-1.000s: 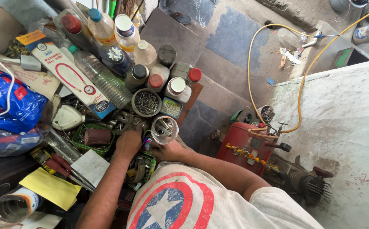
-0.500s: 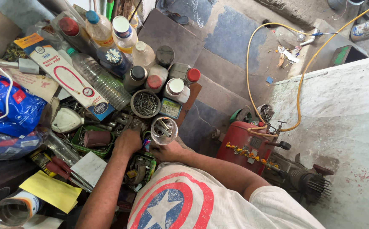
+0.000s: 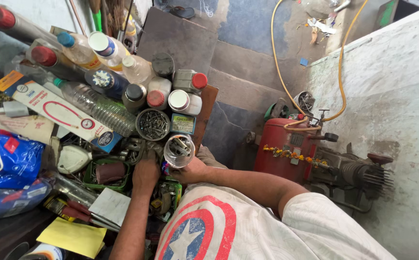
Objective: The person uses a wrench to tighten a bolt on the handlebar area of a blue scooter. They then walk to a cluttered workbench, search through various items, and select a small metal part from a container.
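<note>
Cluttered bench (image 3: 7, 236) crowds your work: your right hand (image 3: 190, 171) grips a clear jar (image 3: 179, 150) tilted; your left hand (image 3: 146, 172) digs among parts, grip unclear.

Clear jar (image 3: 179, 150), grey metal bits inside, near right hand (image 3: 190, 172). Round tin (image 3: 152, 124) far of left hand (image 3: 146, 172), grey screws. Bottles far left: red cap (image 3: 199, 80), blue cap (image 3: 65, 39), black cap (image 3: 134, 92). Blue plastic bag (image 3: 8, 159) far left, red patches. Yellow paper (image 3: 71, 237) near left. Red tank (image 3: 281, 148) right, orange-yellow garland (image 3: 291, 155), yellow hose (image 3: 277, 62). White shirt (image 3: 248, 226), red-blue rings, white star.
</note>
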